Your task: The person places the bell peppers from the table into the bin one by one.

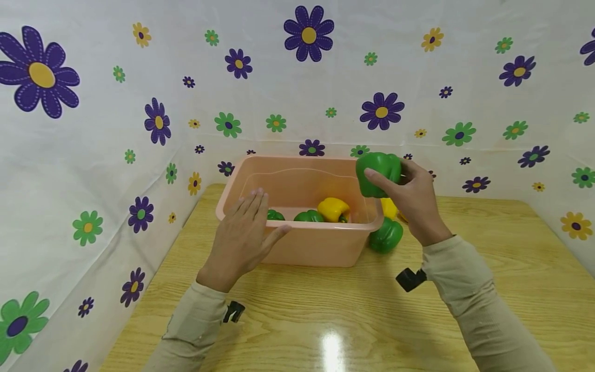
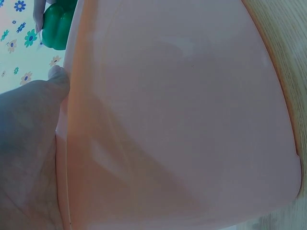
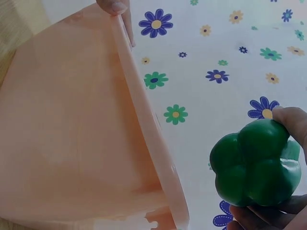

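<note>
My right hand (image 1: 416, 199) grips a green bell pepper (image 1: 377, 173) above the right end of a pink plastic tub (image 1: 307, 245). In the right wrist view the lobed bottom of that green bell pepper (image 3: 256, 165) shows between thumb and fingers. My left hand (image 1: 244, 237) rests on the tub's front rim near its left corner, fingers straight and thumb spread along the edge. Inside the tub lie a yellow bell pepper (image 1: 333, 209) and green bell peppers (image 1: 309, 216), partly hidden by the front wall.
Right of the tub, another green bell pepper (image 1: 387, 236) lies on the wooden table (image 1: 297, 299), with a yellow bell pepper (image 1: 388, 207) behind it, partly covered by my right hand. A white flowered cloth (image 1: 325, 82) hangs behind and at the sides.
</note>
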A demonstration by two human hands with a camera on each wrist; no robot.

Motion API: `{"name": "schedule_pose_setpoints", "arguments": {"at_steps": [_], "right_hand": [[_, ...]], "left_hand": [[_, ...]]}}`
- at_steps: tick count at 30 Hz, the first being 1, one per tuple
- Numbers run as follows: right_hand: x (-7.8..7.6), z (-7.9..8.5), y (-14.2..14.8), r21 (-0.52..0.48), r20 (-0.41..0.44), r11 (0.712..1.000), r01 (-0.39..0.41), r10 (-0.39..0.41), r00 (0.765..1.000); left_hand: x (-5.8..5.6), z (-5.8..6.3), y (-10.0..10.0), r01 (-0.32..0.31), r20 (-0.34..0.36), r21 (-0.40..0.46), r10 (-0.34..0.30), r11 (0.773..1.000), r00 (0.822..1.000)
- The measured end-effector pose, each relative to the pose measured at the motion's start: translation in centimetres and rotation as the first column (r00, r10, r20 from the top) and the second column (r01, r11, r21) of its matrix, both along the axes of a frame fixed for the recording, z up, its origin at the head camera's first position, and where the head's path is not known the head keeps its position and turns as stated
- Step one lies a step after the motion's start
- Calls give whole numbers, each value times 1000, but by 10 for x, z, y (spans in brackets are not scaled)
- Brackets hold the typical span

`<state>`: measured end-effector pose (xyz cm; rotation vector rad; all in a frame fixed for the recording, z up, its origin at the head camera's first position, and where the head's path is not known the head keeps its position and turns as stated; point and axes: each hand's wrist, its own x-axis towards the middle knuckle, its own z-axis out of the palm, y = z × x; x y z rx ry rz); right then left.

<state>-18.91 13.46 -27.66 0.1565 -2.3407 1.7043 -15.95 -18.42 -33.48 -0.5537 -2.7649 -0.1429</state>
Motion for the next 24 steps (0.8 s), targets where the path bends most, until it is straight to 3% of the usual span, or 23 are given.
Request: {"name": "schedule_pose_setpoints", "arguments": {"at_steps": [24], "right_hand": [[-2,-3,-12,-28,-2,997,-77,77,997]], "left_hand": [[-1,0,0,-3,13,-5,3,1000,1000]]}}
